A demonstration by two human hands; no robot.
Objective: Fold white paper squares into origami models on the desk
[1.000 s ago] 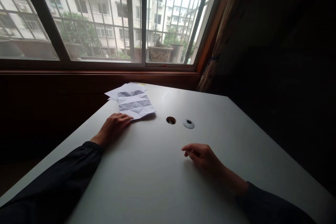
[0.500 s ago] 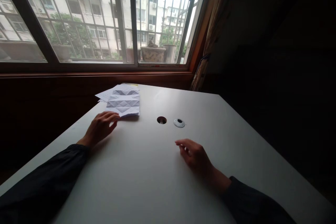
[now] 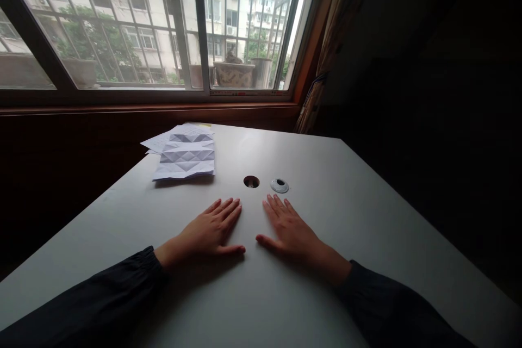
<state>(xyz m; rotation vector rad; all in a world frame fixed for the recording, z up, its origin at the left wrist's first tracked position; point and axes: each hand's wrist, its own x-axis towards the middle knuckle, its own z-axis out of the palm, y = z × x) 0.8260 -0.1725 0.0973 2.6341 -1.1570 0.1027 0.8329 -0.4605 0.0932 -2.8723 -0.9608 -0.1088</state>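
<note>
My left hand (image 3: 212, 230) lies flat on the white table (image 3: 253, 310), palm down, thumb pointing to the right. Opposite it, my right hand (image 3: 291, 230) is also flat with its fingers spread, its thumb close to the left thumb but apart from it. Neither hand holds anything. A creased sheet of paper (image 3: 186, 156), marked with folded triangles, rests on other papers beyond my left hand. Just past my right fingertips sits a round grey cable-hole cover (image 3: 279, 185). Left of the cover is the open round hole (image 3: 252, 181) in the tabletop.
Under the creased sheet, printed papers (image 3: 157, 140) reach the table's far left edge. A barred window (image 3: 163, 38) with flower pots (image 3: 234, 74) outside stands behind the table. A curtain (image 3: 316, 87) hangs at its right.
My left hand has left the creased paper and come right and nearer to me. My right hand has gone from curled to flat. The creased sheet lies flatter, its near-left corner farther left.
</note>
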